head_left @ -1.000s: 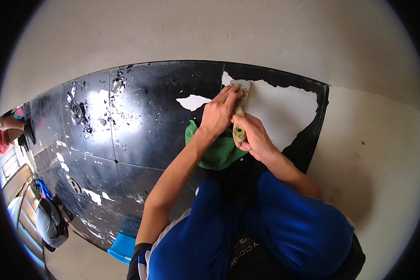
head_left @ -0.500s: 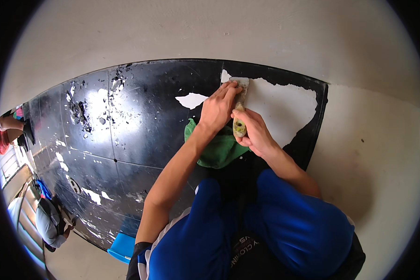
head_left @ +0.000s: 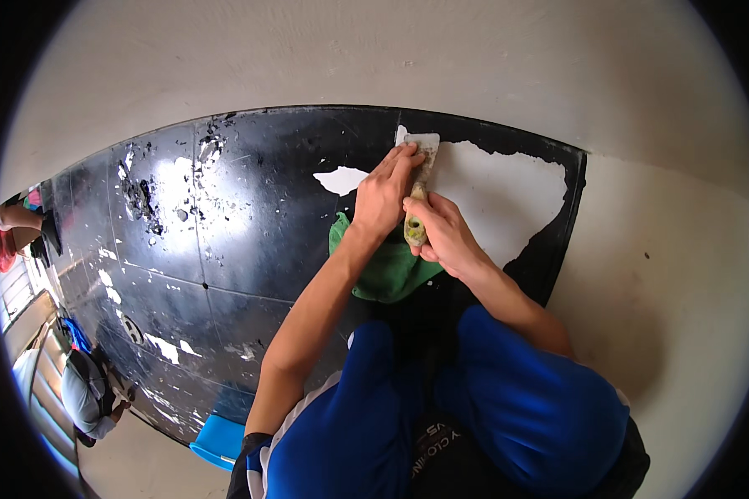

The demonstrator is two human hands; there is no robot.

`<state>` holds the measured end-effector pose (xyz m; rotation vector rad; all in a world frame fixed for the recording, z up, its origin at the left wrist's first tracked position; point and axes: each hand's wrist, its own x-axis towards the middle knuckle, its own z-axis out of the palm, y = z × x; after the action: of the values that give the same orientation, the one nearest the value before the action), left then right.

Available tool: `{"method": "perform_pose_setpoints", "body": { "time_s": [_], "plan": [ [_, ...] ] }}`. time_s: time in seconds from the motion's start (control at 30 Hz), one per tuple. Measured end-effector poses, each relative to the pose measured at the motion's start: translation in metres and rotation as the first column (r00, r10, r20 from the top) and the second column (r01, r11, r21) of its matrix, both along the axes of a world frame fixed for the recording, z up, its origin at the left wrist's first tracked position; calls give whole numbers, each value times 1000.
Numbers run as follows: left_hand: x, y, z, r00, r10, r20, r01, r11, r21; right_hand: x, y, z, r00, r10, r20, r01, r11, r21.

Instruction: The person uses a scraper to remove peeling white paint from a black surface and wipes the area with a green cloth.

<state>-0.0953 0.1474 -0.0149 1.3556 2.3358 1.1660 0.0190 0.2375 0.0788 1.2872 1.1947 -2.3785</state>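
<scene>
My right hand [head_left: 445, 233] is closed round the worn, pale handle of a putty knife [head_left: 417, 218]. My left hand [head_left: 383, 193] presses its close-set fingers on the knife's blade, whose broad end lies at the border of black coating and a bare white patch [head_left: 495, 195]. The black surface [head_left: 266, 208] is scratched, and its coating is flaking. A green cloth [head_left: 391, 270] lies crumpled under my wrists, partly hidden by them. A smaller white patch [head_left: 339, 180] shows just left of my left hand.
A blue plastic stool or chair [head_left: 216, 441] stands at the lower left. Beyond the far left edge are a person [head_left: 87, 391] in a light top and another person's bare leg [head_left: 21, 219]. Pale floor or wall [head_left: 641, 274] borders the black surface's right edge.
The putty knife and my right hand have shifted slightly left, the handle more than the blade. My left fingers have stayed on the blade. The cloth has not visibly moved.
</scene>
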Motion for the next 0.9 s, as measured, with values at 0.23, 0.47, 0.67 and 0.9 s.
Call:
{"method": "perform_pose_setpoints", "body": {
  "time_s": [0.23,0.47,0.67,0.9],
  "plan": [
    [-2,4,0,1000,-1,22,0,1000,11,-1,3,-1,1000,2,6,-2,1000,28],
    [2,3,0,999,9,40,-10,1000,9,0,5,2,1000,17,20,-17,1000,26],
    [-3,8,5,999,6,52,-8,998,55,-1,11,3,1000,16,-19,-16,1000,21],
    [-2,9,4,995,16,94,-21,998,58,-4,8,4,1000,-5,20,4,999,49]
  ]
}}
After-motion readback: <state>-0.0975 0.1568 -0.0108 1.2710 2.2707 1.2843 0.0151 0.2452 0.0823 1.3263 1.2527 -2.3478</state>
